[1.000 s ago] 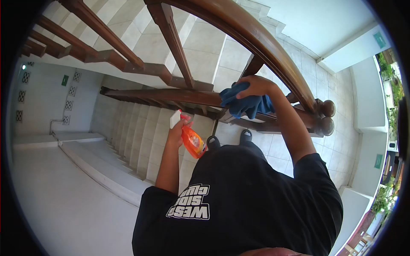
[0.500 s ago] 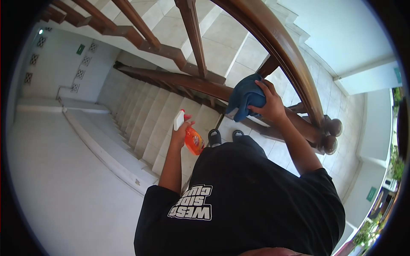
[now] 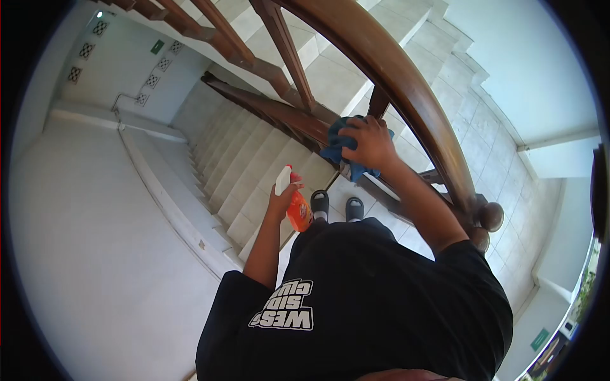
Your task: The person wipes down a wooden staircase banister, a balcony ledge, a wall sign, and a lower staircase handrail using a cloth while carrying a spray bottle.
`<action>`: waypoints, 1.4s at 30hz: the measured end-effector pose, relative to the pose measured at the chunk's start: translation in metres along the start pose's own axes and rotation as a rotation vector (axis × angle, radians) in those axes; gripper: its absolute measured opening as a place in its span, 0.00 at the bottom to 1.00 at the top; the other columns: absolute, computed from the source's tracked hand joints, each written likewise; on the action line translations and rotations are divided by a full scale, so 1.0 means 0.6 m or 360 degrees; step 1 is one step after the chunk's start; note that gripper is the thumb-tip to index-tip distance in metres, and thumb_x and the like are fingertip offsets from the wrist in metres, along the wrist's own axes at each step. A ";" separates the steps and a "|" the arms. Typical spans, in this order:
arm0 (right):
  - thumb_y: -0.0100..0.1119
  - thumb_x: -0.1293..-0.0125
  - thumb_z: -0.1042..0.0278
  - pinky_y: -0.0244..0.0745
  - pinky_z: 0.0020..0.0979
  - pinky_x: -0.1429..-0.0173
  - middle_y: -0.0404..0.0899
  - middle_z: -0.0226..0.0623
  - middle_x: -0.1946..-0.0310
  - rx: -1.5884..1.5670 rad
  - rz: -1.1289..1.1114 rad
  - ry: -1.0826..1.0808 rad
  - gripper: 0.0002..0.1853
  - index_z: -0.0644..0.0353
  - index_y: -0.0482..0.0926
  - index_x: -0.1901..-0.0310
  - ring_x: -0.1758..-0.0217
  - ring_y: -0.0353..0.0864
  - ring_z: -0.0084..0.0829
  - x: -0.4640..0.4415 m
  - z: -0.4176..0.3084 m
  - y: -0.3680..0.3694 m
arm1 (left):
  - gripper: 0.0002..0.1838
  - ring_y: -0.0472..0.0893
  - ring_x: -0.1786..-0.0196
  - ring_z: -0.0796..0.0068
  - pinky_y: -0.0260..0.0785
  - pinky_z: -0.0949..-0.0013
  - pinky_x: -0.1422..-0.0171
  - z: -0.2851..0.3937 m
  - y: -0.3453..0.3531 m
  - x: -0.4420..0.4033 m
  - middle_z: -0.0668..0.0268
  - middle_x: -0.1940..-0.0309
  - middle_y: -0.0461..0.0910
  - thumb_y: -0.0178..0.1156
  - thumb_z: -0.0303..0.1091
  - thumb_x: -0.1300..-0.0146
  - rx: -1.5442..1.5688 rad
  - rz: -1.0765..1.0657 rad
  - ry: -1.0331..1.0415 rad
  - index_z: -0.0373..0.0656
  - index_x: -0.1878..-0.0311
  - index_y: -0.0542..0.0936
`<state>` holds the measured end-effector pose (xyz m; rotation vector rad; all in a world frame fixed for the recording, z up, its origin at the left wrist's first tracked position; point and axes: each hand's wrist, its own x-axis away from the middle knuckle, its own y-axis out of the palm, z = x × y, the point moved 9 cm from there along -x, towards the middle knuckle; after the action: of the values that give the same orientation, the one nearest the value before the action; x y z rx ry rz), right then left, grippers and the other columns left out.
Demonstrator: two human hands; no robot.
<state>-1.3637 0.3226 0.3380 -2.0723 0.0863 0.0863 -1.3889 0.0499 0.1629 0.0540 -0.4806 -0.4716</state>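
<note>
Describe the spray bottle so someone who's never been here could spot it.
Find the tiled stairs beside the dark wooden railing. In front of them, just above the black shirt in the picture, is the left grip. It holds the spray bottle: bright orange with a white top, unlike the blue cloth nearby.

Right hand [image 3: 370,143] forward, apparently curled

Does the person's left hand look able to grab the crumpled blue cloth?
Probably not: the left hand grips an orange plastic spray bottle, and the right hand covers much of the crumpled blue cloth.
</note>
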 end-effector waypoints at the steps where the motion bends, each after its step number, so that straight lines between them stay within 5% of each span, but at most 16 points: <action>1: 0.68 0.54 0.57 0.72 0.41 0.41 0.81 0.41 0.50 0.0134 0.0267 -0.0163 0.22 0.54 0.85 0.54 0.46 0.77 0.44 0.014 -0.028 -0.018 | 0.28 0.81 0.47 0.60 0.72 0.61 0.42 -0.015 -0.008 0.013 0.58 0.49 0.79 0.56 0.27 0.41 0.0010 0.0024 0.0005 0.40 0.35 0.69; 2: 0.68 0.52 0.63 0.72 0.42 0.41 0.81 0.40 0.51 0.0272 0.0541 -0.0324 0.18 0.54 0.86 0.56 0.46 0.77 0.44 0.034 -0.053 -0.037 | 0.26 0.82 0.49 0.61 0.73 0.61 0.42 -0.021 -0.025 0.026 0.58 0.50 0.79 0.56 0.28 0.41 -0.0154 0.0114 0.0061 0.38 0.37 0.70; 6: 0.68 0.54 0.76 0.72 0.42 0.42 0.80 0.39 0.52 -0.0197 0.0570 -0.0574 0.19 0.54 0.84 0.56 0.46 0.77 0.44 0.095 -0.066 0.000 | 0.22 0.83 0.52 0.62 0.74 0.61 0.43 -0.035 -0.088 0.080 0.57 0.52 0.80 0.57 0.29 0.40 -0.0159 0.0385 0.0197 0.35 0.42 0.74; 13: 0.57 0.49 0.84 0.72 0.41 0.40 0.79 0.48 0.52 -0.0925 0.0616 0.0027 0.24 0.60 0.76 0.47 0.47 0.78 0.51 0.168 -0.024 0.072 | 0.20 0.84 0.54 0.65 0.74 0.66 0.46 -0.138 -0.229 0.168 0.58 0.54 0.81 0.58 0.30 0.40 -0.0052 0.0746 0.0164 0.34 0.45 0.76; 15: 0.54 0.43 0.82 0.72 0.37 0.40 0.79 0.51 0.52 -0.1351 0.0321 0.0333 0.18 0.62 0.76 0.49 0.48 0.80 0.50 0.174 -0.022 0.134 | 0.20 0.84 0.54 0.65 0.74 0.65 0.46 -0.159 -0.257 0.181 0.58 0.54 0.81 0.58 0.31 0.40 -0.0014 0.0771 0.0125 0.34 0.45 0.76; 18: 0.48 0.34 0.78 0.72 0.33 0.41 0.80 0.50 0.52 -0.1202 0.0028 0.0204 0.13 0.64 0.76 0.50 0.49 0.82 0.43 0.166 -0.065 0.187 | 0.21 0.83 0.53 0.64 0.75 0.63 0.45 -0.177 -0.298 0.193 0.58 0.53 0.80 0.58 0.28 0.40 0.0029 0.0769 0.0074 0.35 0.43 0.75; 23: 0.39 0.25 0.71 0.71 0.27 0.47 0.79 0.32 0.59 -0.1670 0.0324 0.0159 0.13 0.64 0.77 0.53 0.55 0.76 0.24 0.134 -0.095 0.259 | 0.24 0.82 0.51 0.63 0.74 0.63 0.44 -0.124 -0.349 0.200 0.59 0.52 0.80 0.55 0.26 0.41 -0.0077 0.0559 0.0049 0.35 0.39 0.73; 25: 0.39 0.24 0.68 0.70 0.24 0.52 0.77 0.28 0.62 -0.2022 0.0485 0.0408 0.14 0.61 0.77 0.55 0.59 0.74 0.21 0.130 -0.084 0.283 | 0.19 0.82 0.52 0.68 0.71 0.67 0.43 -0.110 -0.366 0.190 0.62 0.54 0.83 0.61 0.30 0.44 -0.0187 0.0384 0.0040 0.36 0.47 0.79; 26: 0.39 0.23 0.59 0.69 0.23 0.55 0.77 0.27 0.63 -0.2062 0.0469 0.0498 0.17 0.58 0.77 0.56 0.61 0.73 0.19 0.134 -0.070 0.314 | 0.19 0.82 0.52 0.68 0.71 0.67 0.43 -0.103 -0.377 0.184 0.62 0.54 0.83 0.61 0.30 0.44 -0.0183 0.0376 0.0037 0.36 0.47 0.79; 29: 0.46 0.24 0.64 0.74 0.31 0.44 0.80 0.38 0.52 -0.1273 0.0365 0.0249 0.14 0.62 0.74 0.45 0.50 0.79 0.32 0.141 -0.091 0.274 | 0.17 0.80 0.52 0.71 0.70 0.67 0.44 -0.066 -0.380 0.154 0.65 0.58 0.83 0.62 0.31 0.44 -0.0088 0.0227 0.0079 0.38 0.51 0.81; 32: 0.47 0.26 0.48 0.63 0.49 0.27 0.69 0.46 0.34 -0.2926 0.0633 0.0474 0.30 0.60 0.64 0.32 0.32 0.70 0.45 0.155 -0.125 0.244 | 0.15 0.78 0.54 0.74 0.68 0.68 0.45 -0.035 -0.363 0.110 0.67 0.61 0.82 0.63 0.32 0.45 -0.0237 -0.0045 0.0004 0.40 0.53 0.82; 34: 0.45 0.30 0.36 0.53 0.55 0.23 0.65 0.45 0.30 -0.3110 0.0660 0.0345 0.39 0.58 0.59 0.28 0.25 0.61 0.47 0.139 -0.164 0.137 | 0.14 0.77 0.56 0.76 0.68 0.69 0.47 0.001 -0.345 0.085 0.68 0.63 0.81 0.64 0.33 0.45 -0.0282 -0.0112 0.0102 0.41 0.54 0.82; 37: 0.46 0.31 0.34 0.65 0.52 0.28 0.69 0.47 0.33 -0.2628 0.0745 -0.0409 0.41 0.60 0.60 0.28 0.34 0.72 0.50 0.146 -0.229 -0.052 | 0.16 0.79 0.54 0.73 0.69 0.68 0.46 0.033 -0.322 0.058 0.65 0.60 0.82 0.63 0.31 0.43 -0.0206 -0.0241 0.0171 0.39 0.52 0.81; 39: 0.47 0.29 0.39 0.66 0.47 0.28 0.72 0.46 0.36 -0.2271 0.0953 -0.0153 0.36 0.61 0.63 0.31 0.37 0.75 0.46 0.168 -0.070 -0.014 | 0.18 0.80 0.53 0.71 0.70 0.67 0.45 0.046 -0.307 0.058 0.63 0.57 0.82 0.62 0.30 0.42 -0.0094 -0.0274 0.0133 0.38 0.48 0.79; 41: 0.48 0.27 0.44 0.67 0.41 0.29 0.74 0.43 0.39 -0.3102 0.1059 0.0153 0.30 0.60 0.67 0.35 0.40 0.76 0.42 0.119 -0.065 0.046 | 0.20 0.81 0.52 0.68 0.70 0.66 0.43 0.038 -0.297 0.057 0.61 0.55 0.82 0.61 0.29 0.42 0.0013 -0.0302 0.0079 0.36 0.45 0.77; 42: 0.48 0.27 0.44 0.67 0.41 0.29 0.74 0.43 0.39 -0.3099 0.1086 0.0153 0.30 0.60 0.67 0.35 0.40 0.76 0.42 0.097 -0.103 0.067 | 0.22 0.81 0.51 0.66 0.71 0.65 0.42 0.028 -0.302 0.052 0.58 0.53 0.82 0.60 0.28 0.41 0.0055 -0.0295 0.0114 0.34 0.42 0.75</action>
<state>-1.3080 0.2475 0.3274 -3.8360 1.1543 0.7146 -1.4488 -0.1245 0.1622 0.1490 -0.4151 -0.6413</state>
